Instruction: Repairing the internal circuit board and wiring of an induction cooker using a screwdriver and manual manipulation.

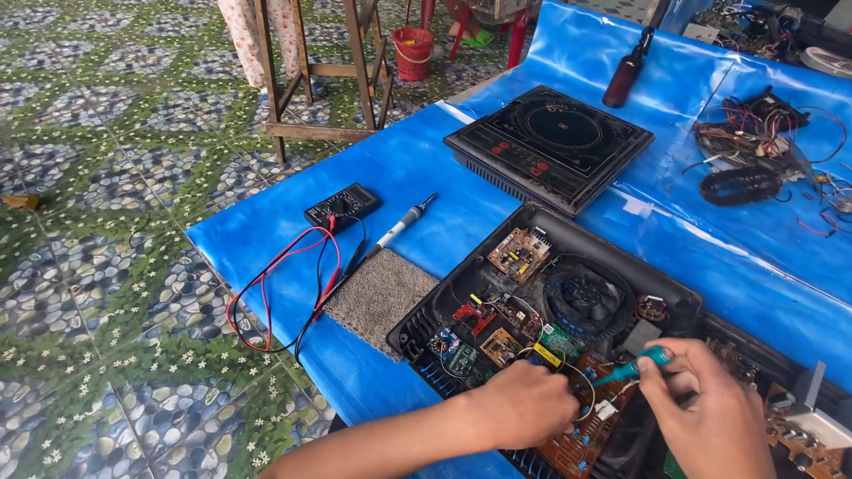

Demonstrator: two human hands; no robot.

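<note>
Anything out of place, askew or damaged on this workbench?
The opened cooker base has its circuit boards exposed, where the left hand rests and the right hand holds a teal screwdriver. Its glass top lies apart. A loose wire tangle sprawls far right.

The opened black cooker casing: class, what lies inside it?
Inside the casing: a round fan, small circuit boards and wires. The left hand and right hand cover part of the brown board.

L hand hides board parts; R hand cut off at btm edge.
</note>
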